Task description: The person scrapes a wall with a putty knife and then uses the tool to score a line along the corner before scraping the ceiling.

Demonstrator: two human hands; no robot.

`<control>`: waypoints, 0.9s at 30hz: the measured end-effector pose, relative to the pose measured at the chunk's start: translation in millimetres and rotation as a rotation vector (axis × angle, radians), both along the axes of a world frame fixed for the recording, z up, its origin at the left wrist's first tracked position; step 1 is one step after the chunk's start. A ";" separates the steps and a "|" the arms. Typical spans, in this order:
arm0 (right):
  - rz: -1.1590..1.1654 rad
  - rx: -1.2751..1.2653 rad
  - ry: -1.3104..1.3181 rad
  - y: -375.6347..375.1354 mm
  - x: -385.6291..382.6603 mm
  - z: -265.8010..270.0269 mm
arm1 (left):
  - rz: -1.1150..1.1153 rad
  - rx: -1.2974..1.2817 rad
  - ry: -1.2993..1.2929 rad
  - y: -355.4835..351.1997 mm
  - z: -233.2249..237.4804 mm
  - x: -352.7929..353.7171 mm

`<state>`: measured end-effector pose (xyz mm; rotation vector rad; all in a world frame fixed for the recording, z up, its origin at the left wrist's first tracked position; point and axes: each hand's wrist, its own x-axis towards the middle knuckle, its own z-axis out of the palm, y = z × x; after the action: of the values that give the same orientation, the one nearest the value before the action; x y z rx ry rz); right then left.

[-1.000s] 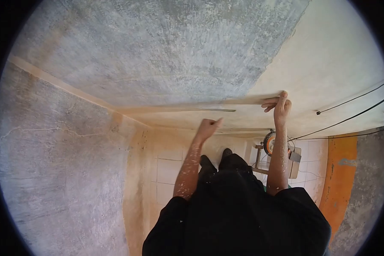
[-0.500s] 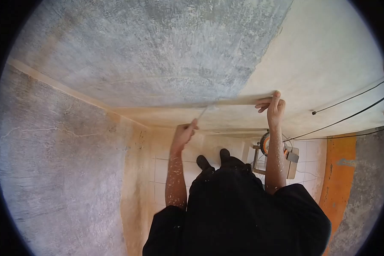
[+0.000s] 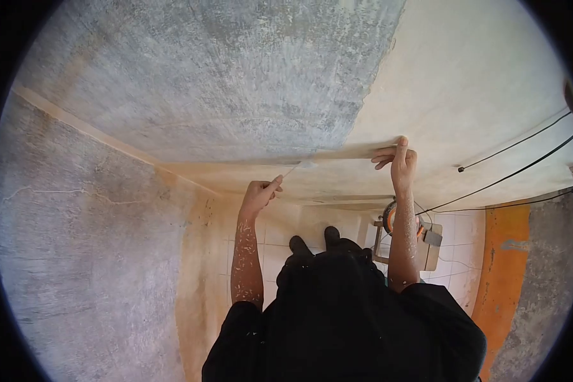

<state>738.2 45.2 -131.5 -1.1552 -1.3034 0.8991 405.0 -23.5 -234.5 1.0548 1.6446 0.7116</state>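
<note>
My left hand [image 3: 259, 196] is closed round a thin scraper [image 3: 293, 169]; its pale tip meets the wall at the lower edge of the bare grey patch [image 3: 286, 95]. The tool's handle is mostly hidden in my fingers. To the right, my right hand [image 3: 401, 167] rests by the narrow ledge [image 3: 350, 153] along the wall, thumb raised and fingers stretched left. It holds nothing that I can see. Pale flecks cover both forearms.
A small wooden stool [image 3: 430, 258] on the tiled floor bears a round orange-and-black device [image 3: 389, 216], partly behind my right arm. Dark cables [image 3: 516, 172] run along the right side. A roughened grey wall [image 3: 95, 242] stands left; an orange wall band [image 3: 504, 267] is at right.
My left hand has shifted left and slightly down with the scraper, whose tip stays by the ledge. My right hand appears slightly further left, as the view has also shifted.
</note>
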 end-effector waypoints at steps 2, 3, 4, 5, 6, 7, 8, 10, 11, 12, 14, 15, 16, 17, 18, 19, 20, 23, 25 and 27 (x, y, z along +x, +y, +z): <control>-0.031 0.000 0.011 0.7 -3.4 -2.5 | -0.045 0.113 0.086 8.5 -19.2 9.2; -0.052 0.000 0.014 1.6 -5.0 -5.2 | -0.070 0.099 0.029 8.3 -34.5 29.6; -0.070 -0.004 0.015 1.7 -6.3 -6.8 | -0.031 0.081 0.006 0.1 -33.3 38.5; -0.068 0.002 -0.002 4.0 -7.4 -5.9 | 0.011 0.067 -0.012 -7.4 -30.4 42.3; -0.071 0.005 -0.013 4.4 -8.4 -4.7 | 0.047 0.051 -0.025 -11.7 -25.2 40.1; -0.077 0.001 -0.029 0.5 -8.1 -4.7 | 0.087 0.111 -0.052 -17.2 -21.6 32.4; -0.074 0.002 -0.028 -0.5 -8.6 -3.1 | 0.072 0.093 -0.037 -15.6 -18.4 22.4; -0.074 0.011 -0.024 -0.8 -10.4 0.8 | 0.037 0.065 -0.005 -1.5 -11.5 4.3; -0.081 0.017 -0.021 0.4 -12.0 0.8 | -0.043 0.149 0.068 11.2 -34.3 16.3; -0.088 0.021 -0.016 1.3 -13.3 0.0 | -0.106 0.131 0.105 18.6 -42.1 32.7; -0.079 0.005 -0.019 -2.7 -10.7 -1.8 | -0.237 0.090 0.170 26.2 -48.4 61.3; -0.068 -0.003 -0.021 -2.9 -7.7 -2.7 | -0.225 0.054 0.173 24.6 -42.0 60.5; -0.063 -0.011 -0.021 -0.2 -5.1 -3.2 | -0.156 0.050 0.096 19.8 -32.6 53.5; -0.057 0.007 -0.006 3.0 -4.0 -4.1 | -0.090 0.040 0.019 10.6 -22.2 40.1; -0.053 0.019 0.009 2.7 -3.9 -5.9 | -0.028 0.023 -0.059 5.0 -14.7 26.3; -0.049 0.030 0.022 1.9 -3.3 -7.4 | -0.027 -0.049 -0.028 6.5 -11.1 14.9; -0.061 0.040 0.024 2.4 -3.9 -7.2 | -0.069 -0.014 -0.016 13.0 -12.3 19.8; -0.069 0.036 0.001 -1.1 -5.5 -7.0 | -0.168 0.072 -0.008 20.0 -16.7 47.2; -0.061 0.021 -0.034 0.4 -4.1 -6.4 | -0.058 0.015 -0.026 10.8 -8.2 41.1; -0.064 0.025 -0.024 2.6 -4.9 -6.0 | 0.020 -0.077 -0.028 5.4 -1.1 17.1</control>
<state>733.3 47.7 -137.5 -1.1849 -1.2867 0.8226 422.0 -18.1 -235.6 0.9706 1.6480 0.6681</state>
